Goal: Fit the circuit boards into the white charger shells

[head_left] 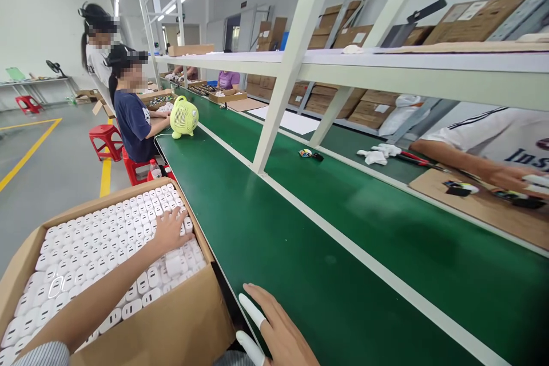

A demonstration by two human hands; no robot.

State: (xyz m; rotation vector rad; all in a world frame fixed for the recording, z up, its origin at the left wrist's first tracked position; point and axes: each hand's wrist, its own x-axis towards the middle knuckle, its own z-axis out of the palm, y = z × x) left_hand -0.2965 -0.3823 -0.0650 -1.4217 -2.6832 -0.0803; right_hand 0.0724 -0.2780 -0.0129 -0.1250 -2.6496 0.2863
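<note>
My left hand reaches into a cardboard box, its fingers spread over the white charger housings at the far right corner. The housings stand in tight rows, each with a small dark slot on top. Near that hand a few pieces lie less evenly, lower in the box. At the bottom of the view my right hand hovers by the near edge of the green work surface. It holds nothing, its fingers are apart, and white finger cots cover two of them.
A light green fan stands on the surface ahead, near a seated co-worker. White posts carry a shelf above. A small electronic part lies across the line. At right, another person's arm works over a brown board.
</note>
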